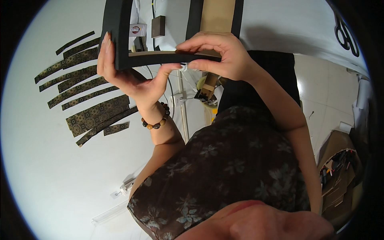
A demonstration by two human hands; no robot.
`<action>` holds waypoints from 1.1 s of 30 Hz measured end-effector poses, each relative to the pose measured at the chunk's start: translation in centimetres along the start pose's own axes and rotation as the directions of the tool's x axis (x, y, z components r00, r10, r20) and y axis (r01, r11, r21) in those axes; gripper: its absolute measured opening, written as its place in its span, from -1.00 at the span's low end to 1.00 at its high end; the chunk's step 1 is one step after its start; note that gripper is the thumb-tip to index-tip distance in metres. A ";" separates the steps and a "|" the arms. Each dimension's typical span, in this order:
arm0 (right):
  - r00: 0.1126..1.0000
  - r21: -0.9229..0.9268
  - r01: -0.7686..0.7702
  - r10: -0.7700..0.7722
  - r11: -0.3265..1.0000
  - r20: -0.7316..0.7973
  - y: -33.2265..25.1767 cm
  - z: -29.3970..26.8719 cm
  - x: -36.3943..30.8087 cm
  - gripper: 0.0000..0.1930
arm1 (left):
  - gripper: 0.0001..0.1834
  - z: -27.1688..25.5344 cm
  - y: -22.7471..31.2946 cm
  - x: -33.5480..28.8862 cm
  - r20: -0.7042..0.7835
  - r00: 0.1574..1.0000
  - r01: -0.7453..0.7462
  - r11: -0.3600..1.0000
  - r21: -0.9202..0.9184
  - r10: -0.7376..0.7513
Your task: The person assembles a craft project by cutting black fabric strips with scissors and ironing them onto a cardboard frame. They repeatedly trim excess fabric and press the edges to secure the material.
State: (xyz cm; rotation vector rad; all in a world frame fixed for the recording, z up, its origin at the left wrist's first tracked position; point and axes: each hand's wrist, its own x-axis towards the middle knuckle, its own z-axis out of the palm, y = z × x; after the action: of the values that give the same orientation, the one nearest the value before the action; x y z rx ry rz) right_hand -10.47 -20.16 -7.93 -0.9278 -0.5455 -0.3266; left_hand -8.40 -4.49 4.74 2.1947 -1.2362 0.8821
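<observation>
Both hands hold up a black rectangular frame (123, 60), which has a tan inner face along its lower bar. My left hand (130, 86) supports the corner, with its fingers up along the outer left side and its thumb stretched below the lower bar. The lower bar's right part is pinched in my right hand (224, 56), fingers above and thumb underneath. Something small and white (183, 67) shows between the two thumb tips, too small to name. Just beyond the right hand is a tan panel with black borders (218, 16); how it joins the frame is hidden.
Several dark patterned strips (98, 114) lie on the white surface at left. A brown block (158, 27) sits beyond the frame, by a black cable. Black-handled scissors (346, 38) rest at far right. Below the hands is a bin (208, 88); a cardboard box (340, 176) stands lower right.
</observation>
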 end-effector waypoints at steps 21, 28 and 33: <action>0.843 0.060 -0.361 0.298 0.931 0.448 0.1 -2.7 4.3 -0.83 | 0.33 0.2 -0.4 -0.3 -0.045 0.998 0.043 0.993 0.105 -0.039; 0.757 0.076 -0.450 0.335 0.890 0.561 -0.1 -3.1 6.0 -0.91 | 0.33 0.2 0.1 -0.8 -0.083 0.992 0.105 0.980 0.169 -0.092; 0.747 0.077 -0.480 0.361 0.874 0.558 0.2 -2.8 6.1 -0.93 | 0.32 -0.6 -0.5 -1.0 -0.053 0.998 0.044 0.944 0.327 -0.028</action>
State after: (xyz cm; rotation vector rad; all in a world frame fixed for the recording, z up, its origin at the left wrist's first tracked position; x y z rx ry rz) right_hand -4.53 -22.61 -5.89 -0.8966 -0.8350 0.4221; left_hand -8.56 -3.32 4.42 2.4259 -1.0855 1.1912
